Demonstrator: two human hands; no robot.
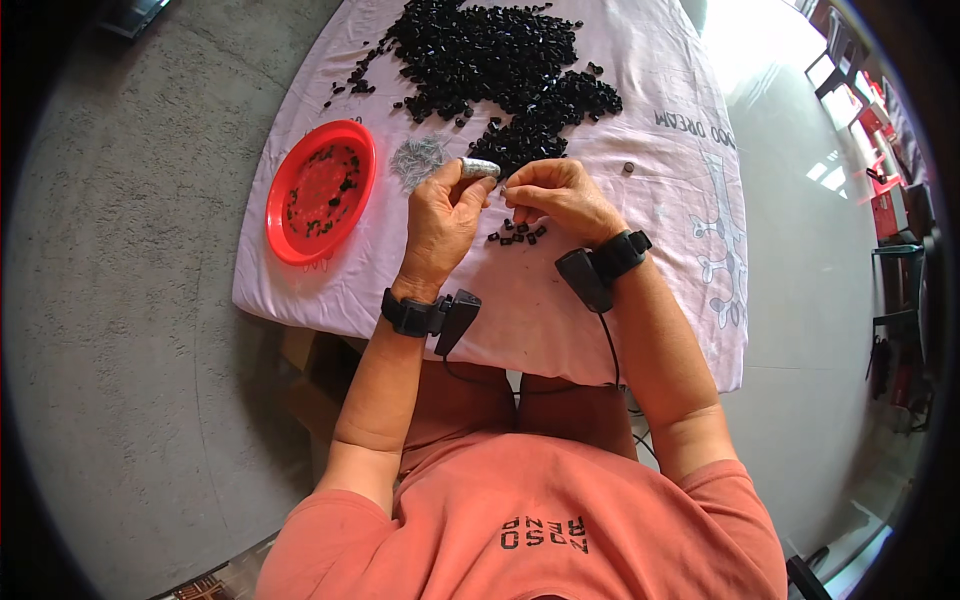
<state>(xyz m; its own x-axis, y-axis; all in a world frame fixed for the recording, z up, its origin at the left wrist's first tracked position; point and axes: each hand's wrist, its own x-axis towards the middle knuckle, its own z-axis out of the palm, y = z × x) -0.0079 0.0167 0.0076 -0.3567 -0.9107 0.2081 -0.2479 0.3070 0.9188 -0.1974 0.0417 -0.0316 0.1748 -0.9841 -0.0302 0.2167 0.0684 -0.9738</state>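
Note:
Over the near-middle of the cloth my two hands meet, their fingertips almost touching. My left hand (440,217) is closed in a pinch, with a silvery wrapping (480,169) around one finger. Whatever it pinches is too small to make out. My right hand (568,193) also pinches, and its fingers hide what they hold. Just below the fingertips lie several small black plastic pieces (519,238). A large heap of similar black pieces (490,50) spreads beyond my hands. Left of my left hand is a loose pile of thin silvery pins or wires (418,160).
A red round plastic tray (368,160) with a few black pieces in it sits at the table's left edge. Pale pink printed cloth (650,290) covers the table. One small round piece (628,168) lies apart on the right. Cabled black devices are strapped to both wrists.

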